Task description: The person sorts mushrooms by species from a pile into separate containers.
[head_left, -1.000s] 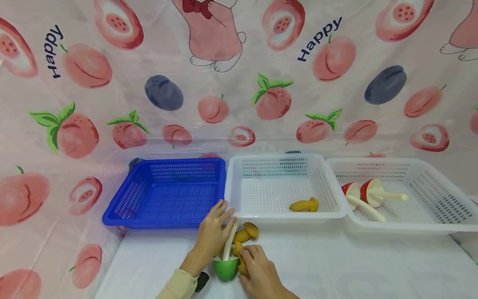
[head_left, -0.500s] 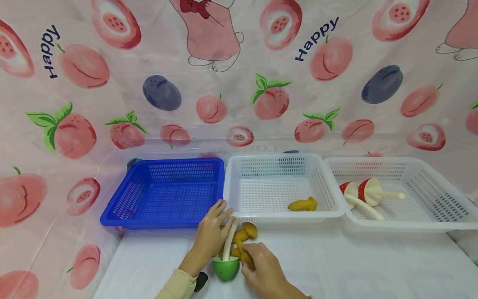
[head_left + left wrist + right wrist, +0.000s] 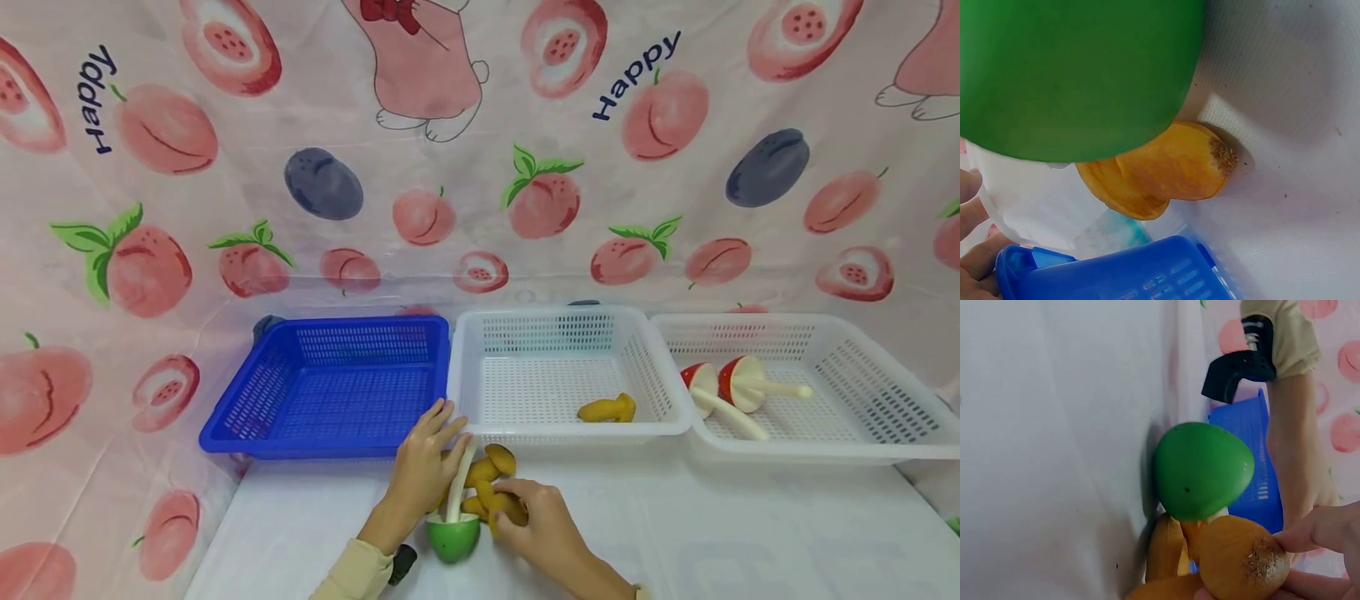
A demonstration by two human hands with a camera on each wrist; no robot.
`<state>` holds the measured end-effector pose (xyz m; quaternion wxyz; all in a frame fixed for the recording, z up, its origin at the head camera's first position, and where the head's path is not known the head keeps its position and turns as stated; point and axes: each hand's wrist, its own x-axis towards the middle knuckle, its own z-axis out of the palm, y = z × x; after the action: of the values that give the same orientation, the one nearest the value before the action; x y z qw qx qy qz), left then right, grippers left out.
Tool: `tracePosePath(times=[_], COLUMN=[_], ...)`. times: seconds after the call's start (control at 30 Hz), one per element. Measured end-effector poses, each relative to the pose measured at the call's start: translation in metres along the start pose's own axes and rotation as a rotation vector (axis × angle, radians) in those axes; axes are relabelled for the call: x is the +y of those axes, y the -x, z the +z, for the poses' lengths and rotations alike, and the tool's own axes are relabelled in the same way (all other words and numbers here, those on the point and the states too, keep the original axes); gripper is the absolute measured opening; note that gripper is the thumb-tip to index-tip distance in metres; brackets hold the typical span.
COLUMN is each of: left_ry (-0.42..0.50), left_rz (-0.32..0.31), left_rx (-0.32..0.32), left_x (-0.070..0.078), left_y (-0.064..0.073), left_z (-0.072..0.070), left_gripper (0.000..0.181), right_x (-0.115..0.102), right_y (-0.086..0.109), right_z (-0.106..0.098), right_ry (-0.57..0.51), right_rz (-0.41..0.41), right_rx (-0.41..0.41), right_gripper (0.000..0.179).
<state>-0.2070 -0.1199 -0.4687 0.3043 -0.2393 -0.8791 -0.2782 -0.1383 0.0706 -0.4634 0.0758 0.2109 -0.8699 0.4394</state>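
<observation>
My right hand [image 3: 546, 525] pinches a yellow-brown toy mushroom [image 3: 1235, 556] between thumb and fingers; its rough brown stem end shows in the right wrist view. Just left of it stands a toy mushroom with a green cap [image 3: 453, 540] at the bottom and a long white stem [image 3: 459, 483] slanting upward. My left hand [image 3: 422, 462] lies along that stem, thumb right beside its upper end, other fingers stretched toward the basket rims. More yellow-brown mushrooms [image 3: 498, 463] lie between the hands, partly hidden by the green one. Another yellow-brown mushroom [image 3: 1172, 165] shows below the green cap in the left wrist view.
A blue basket [image 3: 213, 437], a white basket [image 3: 570, 430] and a second white basket [image 3: 810, 452] stand in a row behind the hands. The middle one contains a yellow-brown mushroom [image 3: 606, 409]; the right one has two red-capped mushrooms [image 3: 742, 385]. A peach-printed cloth [image 3: 480, 208] hangs behind.
The right hand has turned and shifted slightly up and right, tilting the yellow-brown mushroom in its fingers. The left hand and the green-capped mushroom have stayed nearly still.
</observation>
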Motion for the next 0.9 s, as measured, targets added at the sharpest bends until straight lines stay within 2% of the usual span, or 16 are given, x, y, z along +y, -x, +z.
tracePosePath(times=[0.2,0.47,0.7,0.9], left_ry=[0.001,0.006,0.009,0.007], left_rz=[-0.006,-0.010,-0.010,-0.008], left_rx=[-0.002,-0.004,-0.006,-0.013], left_x=[0.000,0.000,0.000,0.001], left_y=[0.000,0.000,0.001,0.001], left_z=[0.000,0.000,0.001,0.001], left_gripper=[0.023,0.023,0.023,0.023], right_x=[0.007,0.010,0.008,0.005], right_y=[-0.001,-0.005,-0.010,-0.014], right_z=[-0.009,-0.024,-0.038,-0.050], right_ry=[-0.151,-0.172,-0.245,-0.271], right_rz=[0.061,0.085,0.165,0.216], right_rx=[-0.019,-0.018,-0.052,-0.049], right_gripper=[0.025,0.021,0.021,0.022])
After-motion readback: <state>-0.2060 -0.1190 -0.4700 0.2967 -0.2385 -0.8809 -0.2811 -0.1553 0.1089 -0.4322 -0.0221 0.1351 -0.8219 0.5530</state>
